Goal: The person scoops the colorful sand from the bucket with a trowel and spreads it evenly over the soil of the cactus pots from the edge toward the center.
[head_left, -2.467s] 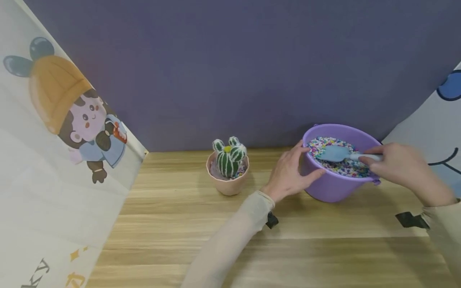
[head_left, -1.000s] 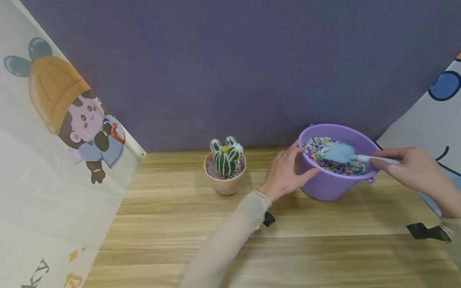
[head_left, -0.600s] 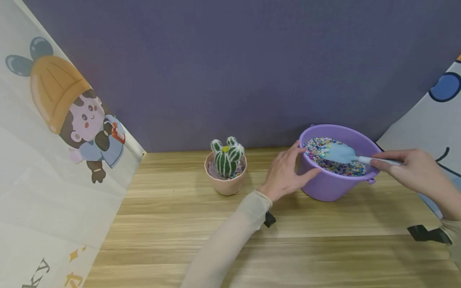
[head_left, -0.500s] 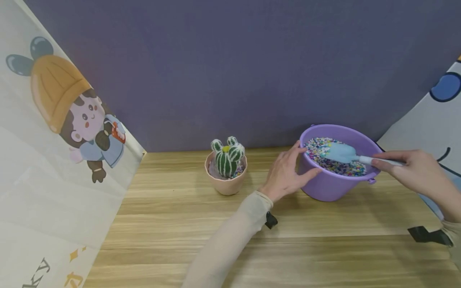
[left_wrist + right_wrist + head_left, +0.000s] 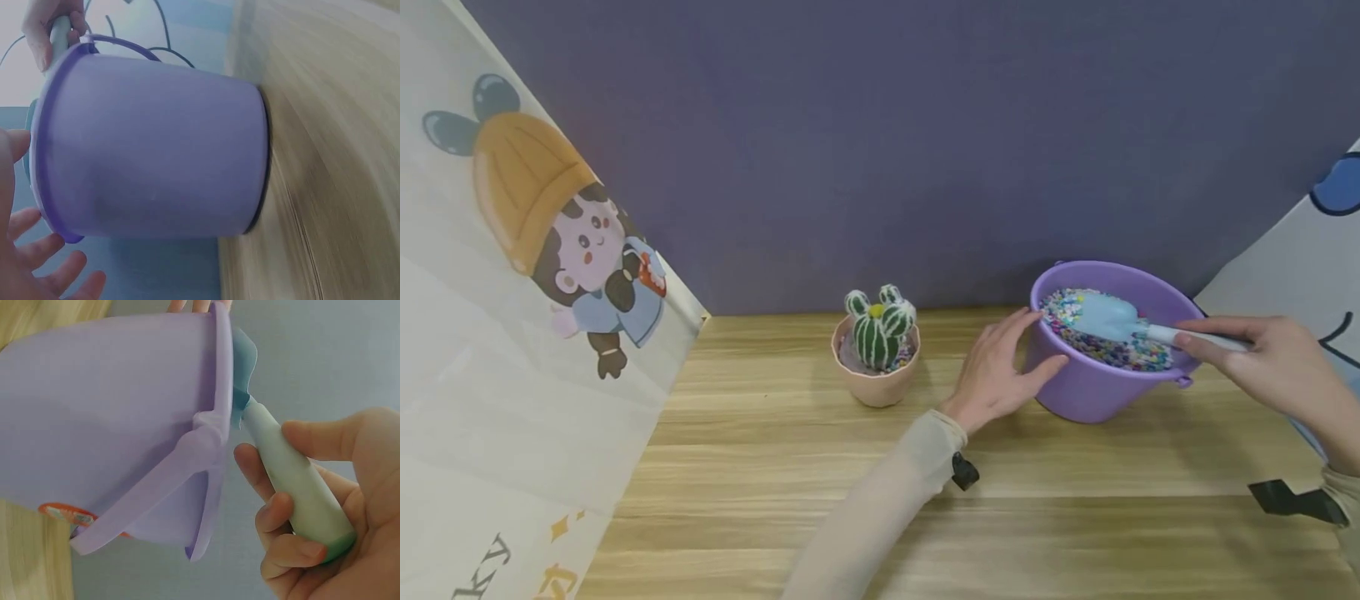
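On the head view I have the scoop (image 5: 1105, 317) over the mouth of the purple bucket (image 5: 1086, 392), left of my right hand (image 5: 1273, 354), which grips its handle (image 5: 1163, 333); its long axis runs roughly crosswise, blade pointing left above the beads (image 5: 1120, 354). My left hand (image 5: 996, 367), fingers spread, touches the rim.

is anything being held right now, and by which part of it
The right hand holds the light blue trowel by its pale handle. The left hand touches the purple bucket at its rim, with no clear grip.
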Motion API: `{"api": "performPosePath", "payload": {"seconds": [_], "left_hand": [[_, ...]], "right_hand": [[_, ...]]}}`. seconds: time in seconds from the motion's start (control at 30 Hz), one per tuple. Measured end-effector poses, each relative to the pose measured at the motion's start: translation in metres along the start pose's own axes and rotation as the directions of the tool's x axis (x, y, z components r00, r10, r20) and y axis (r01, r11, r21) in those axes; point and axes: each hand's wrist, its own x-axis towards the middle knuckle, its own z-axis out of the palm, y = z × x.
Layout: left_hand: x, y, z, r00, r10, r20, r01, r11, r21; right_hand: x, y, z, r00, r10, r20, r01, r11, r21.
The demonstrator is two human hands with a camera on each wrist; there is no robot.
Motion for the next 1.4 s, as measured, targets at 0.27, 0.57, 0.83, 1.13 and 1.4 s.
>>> {"api": "performPosePath", "payload": {"seconds": [0.27,0.57,0.83,1.13,1.4], "left_hand": [[-0.006,0.004,-0.003,0.999,-0.031,-0.034,0.028,0.996,-0.079],[-0.018,-0.001,-0.011,0.996,-0.057,-0.067,0.048,0.991,-0.127],[-0.035,-0.015,-0.017,0.993,-0.072,-0.095,0.058,0.988,-0.142],[-0.052,-0.022,-0.031,0.982,0.041,-0.184,-0.070,0.986,-0.154],[-0.063,-0.036,-0.042,0.950,0.131,-0.285,-0.159,0.984,-0.077]], "right_hand": [[0.000,-0.008,0.002,1.000,-0.018,0.000,0.018,0.998,0.062],[-0.002,-0.015,0.010,0.996,-0.015,0.083,0.002,0.990,0.144],[-0.005,-0.026,0.023,0.993,-0.090,0.080,0.076,0.984,0.161],[-0.010,-0.040,0.037,0.991,-0.132,0.036,0.123,0.975,0.187],[-0.016,-0.054,0.043,0.988,-0.155,0.001,0.150,0.958,0.243]]}}
